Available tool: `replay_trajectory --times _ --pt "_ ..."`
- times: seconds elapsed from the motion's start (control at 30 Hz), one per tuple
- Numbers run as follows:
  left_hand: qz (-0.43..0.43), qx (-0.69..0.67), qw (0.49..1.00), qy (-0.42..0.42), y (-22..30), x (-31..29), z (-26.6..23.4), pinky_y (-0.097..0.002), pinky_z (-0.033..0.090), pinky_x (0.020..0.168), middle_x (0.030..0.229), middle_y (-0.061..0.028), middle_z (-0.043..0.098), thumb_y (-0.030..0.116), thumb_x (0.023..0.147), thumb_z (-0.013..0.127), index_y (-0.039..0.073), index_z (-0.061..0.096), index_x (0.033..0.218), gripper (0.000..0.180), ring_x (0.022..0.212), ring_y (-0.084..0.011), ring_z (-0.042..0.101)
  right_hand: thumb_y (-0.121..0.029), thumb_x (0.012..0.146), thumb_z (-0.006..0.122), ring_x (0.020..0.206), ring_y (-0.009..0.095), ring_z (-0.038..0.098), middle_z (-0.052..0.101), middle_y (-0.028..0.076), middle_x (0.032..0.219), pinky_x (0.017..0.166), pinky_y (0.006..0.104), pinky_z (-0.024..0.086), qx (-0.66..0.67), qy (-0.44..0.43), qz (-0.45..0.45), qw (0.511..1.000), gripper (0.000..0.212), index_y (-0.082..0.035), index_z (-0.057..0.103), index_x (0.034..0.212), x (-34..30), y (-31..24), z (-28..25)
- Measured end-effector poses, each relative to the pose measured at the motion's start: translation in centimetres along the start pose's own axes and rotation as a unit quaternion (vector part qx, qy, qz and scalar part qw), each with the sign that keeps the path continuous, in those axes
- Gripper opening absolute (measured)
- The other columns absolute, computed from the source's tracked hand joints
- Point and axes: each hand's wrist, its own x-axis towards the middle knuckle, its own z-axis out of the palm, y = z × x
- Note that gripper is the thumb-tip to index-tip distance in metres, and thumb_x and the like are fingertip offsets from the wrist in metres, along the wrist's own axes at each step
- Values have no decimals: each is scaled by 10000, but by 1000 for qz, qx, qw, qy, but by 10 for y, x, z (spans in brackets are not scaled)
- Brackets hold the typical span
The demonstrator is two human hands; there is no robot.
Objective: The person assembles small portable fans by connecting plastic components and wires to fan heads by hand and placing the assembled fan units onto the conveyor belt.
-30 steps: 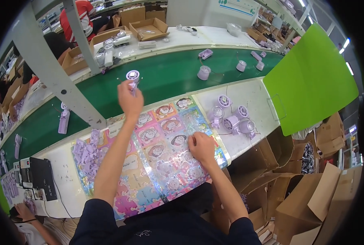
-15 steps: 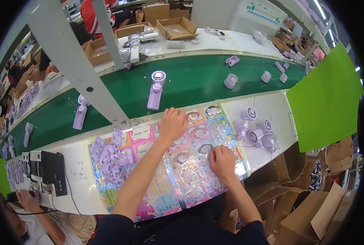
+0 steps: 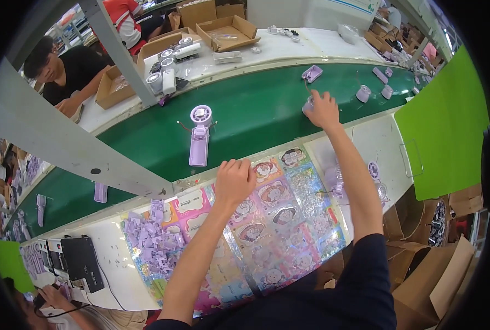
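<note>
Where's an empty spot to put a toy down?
The green belt is bare between the long purple fan body and the right hand. The white tabletop has room between the purple fan heads and the green panel. The mat's left side is crowded with small purple pieces.

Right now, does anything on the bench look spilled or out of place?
Yes: small bits lie scattered on the white bench between the black box and the mat, perhaps spilled scraps. Nothing else plainly stands out.
</note>
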Motion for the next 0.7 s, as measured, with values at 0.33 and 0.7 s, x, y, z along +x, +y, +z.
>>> replay_trajectory --times 0.33,0.7 --pt "4 -34 999 37 -13 0 -4 -440 454 621 590 -71 569 177 821 738 70 632 812 151 596 -295 588 -263 677 870 999 391 632 553 170 1172 825 478 539 253 -113 -60 959 675 -73 537 1232 -35 -75 -67" --pt "-230 -503 833 -31 16 -62 -38 -294 501 784 969 -76 645 404 1068 462 40 615 1235 429 943 -132 615 -231 686 882 934 354 629 536 150 1136 730 442 541 384 -57 -162 907 600 -56 551 1155 -148 -155 -178"
